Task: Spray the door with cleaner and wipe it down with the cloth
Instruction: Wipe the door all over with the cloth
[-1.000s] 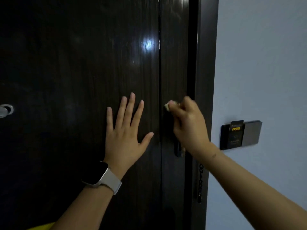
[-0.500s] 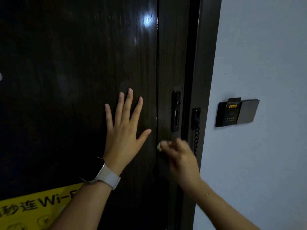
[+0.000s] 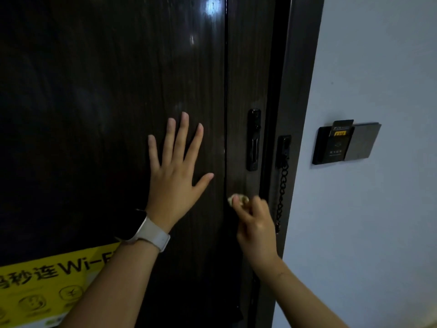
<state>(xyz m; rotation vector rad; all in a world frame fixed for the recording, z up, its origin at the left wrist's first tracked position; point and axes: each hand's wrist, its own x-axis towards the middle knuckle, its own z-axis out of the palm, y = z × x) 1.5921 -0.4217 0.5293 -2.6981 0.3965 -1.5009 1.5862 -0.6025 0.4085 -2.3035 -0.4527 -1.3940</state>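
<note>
Wiping is under way: the right hand pinches one small wadded cloth against the dark door just below the latch plate, while the left hand lies flat and released on the panel. No spray bottle shows, so spraying looks done; one door, one cloth, two hands, lower panel seemingly left.

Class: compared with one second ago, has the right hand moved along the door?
Yes. The right hand, gripping the cloth, has dropped from level with the black latch plate to below it.
</note>
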